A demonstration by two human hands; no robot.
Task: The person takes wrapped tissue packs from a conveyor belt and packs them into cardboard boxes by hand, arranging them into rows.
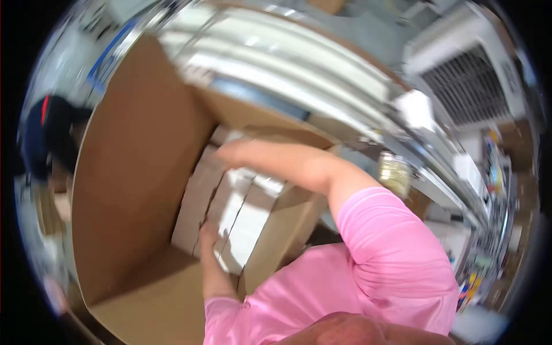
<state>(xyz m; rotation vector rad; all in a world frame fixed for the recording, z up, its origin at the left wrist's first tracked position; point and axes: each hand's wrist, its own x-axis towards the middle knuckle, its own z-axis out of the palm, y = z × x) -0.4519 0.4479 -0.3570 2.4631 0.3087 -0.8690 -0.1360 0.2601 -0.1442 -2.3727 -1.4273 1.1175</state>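
Evidently snug: brown cardboard box [138, 155].
Left hand [210, 234] seven o'clock, right hand [231, 154] twelve, at pale oblong cartons [244, 227]; fingers blurred, opening and grip unclear; uneven pressing could dent edges.
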